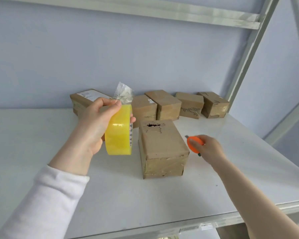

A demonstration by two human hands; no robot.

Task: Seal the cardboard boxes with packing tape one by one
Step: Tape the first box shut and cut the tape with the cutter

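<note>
A cardboard box (162,149) stands in the middle of the white shelf (110,195), its near face covered in tape. My left hand (91,125) holds a yellowish roll of packing tape (118,133) in the air just left of the box, thumb pinning a loose crinkled tape end (123,94) that sticks upward. My right hand (209,149) grips an orange utility knife (194,144) low over the shelf, right of the box, its blade tip pointing away from me.
Several more taped cardboard boxes line the back of the shelf: one at the left (83,100), a pair in the middle (162,104) and two at the right (214,104). A metal rack upright (248,49) rises at the right, another shelf board above.
</note>
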